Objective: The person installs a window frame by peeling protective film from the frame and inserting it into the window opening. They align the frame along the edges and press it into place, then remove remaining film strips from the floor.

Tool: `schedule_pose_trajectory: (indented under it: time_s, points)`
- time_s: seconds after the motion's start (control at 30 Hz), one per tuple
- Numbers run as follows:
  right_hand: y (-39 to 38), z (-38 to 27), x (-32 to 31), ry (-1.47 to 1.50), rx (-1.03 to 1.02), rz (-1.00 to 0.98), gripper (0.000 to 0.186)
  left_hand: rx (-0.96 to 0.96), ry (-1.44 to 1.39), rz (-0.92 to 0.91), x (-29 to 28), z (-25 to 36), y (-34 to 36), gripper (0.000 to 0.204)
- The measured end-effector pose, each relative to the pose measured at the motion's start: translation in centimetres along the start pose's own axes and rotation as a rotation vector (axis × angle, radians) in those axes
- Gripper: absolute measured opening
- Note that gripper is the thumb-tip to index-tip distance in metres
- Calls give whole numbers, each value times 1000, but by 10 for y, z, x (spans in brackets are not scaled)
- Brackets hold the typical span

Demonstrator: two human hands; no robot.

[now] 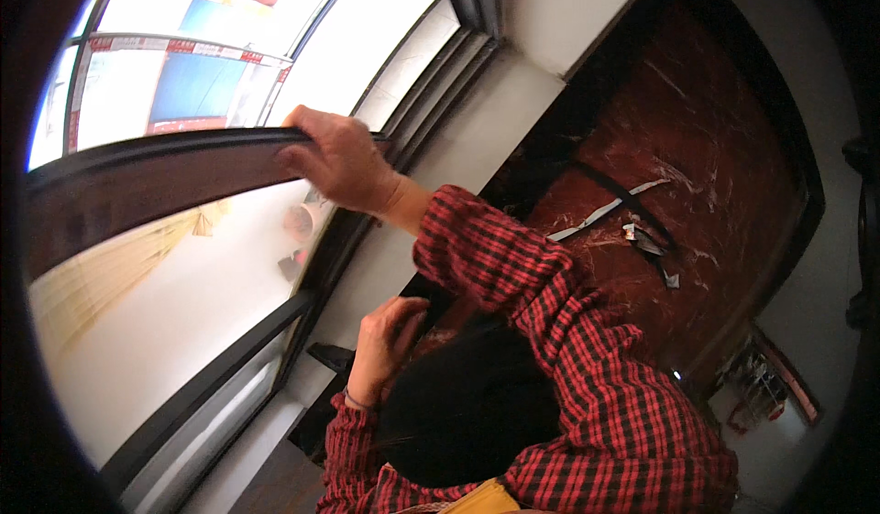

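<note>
My right hand [339,157] reaches up to the dark brown sash [156,175] of an open window, its fingers wrapped over the top edge near the sash's right end. Lower down, my left hand [385,338] is raised beside my dark-clad leg [467,404], with fingers curled in near the dark window frame; whether anything is inside them I cannot make out. Both forearms are in red-and-black checked sleeves. The glass below the sash shows pale reflections.
A pale wall [568,10] adjoins the window. To the right is a red marble surface [697,147] with a black border, holding white and black strips [596,213] and small scraps. A small dark cluster of items [761,386] lies at lower right.
</note>
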State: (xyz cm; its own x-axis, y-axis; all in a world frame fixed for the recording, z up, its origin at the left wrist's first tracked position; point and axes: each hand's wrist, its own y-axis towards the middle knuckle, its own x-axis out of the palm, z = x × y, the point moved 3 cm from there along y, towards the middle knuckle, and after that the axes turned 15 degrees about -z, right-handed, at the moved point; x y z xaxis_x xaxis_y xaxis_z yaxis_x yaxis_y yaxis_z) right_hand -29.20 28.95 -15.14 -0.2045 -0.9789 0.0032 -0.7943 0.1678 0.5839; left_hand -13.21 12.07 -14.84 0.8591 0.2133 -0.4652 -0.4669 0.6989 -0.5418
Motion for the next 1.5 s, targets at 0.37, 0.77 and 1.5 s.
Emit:
schedule_pose_trajectory:
  time_s: [0.37, 0.77, 1.5]
  points:
    - [-5, 34, -25, 481, 166, -237, 33, 154, -874, 254, -9, -74, 117, 22]
    - [-9, 59, -46, 605, 254, -294, 39, 202, -1610, 821, 1, -59, 212, 26]
    - [-4, 25, -28, 537, 253, -253, 35, -276, -1433, 937, -25, -41, 217, 16]
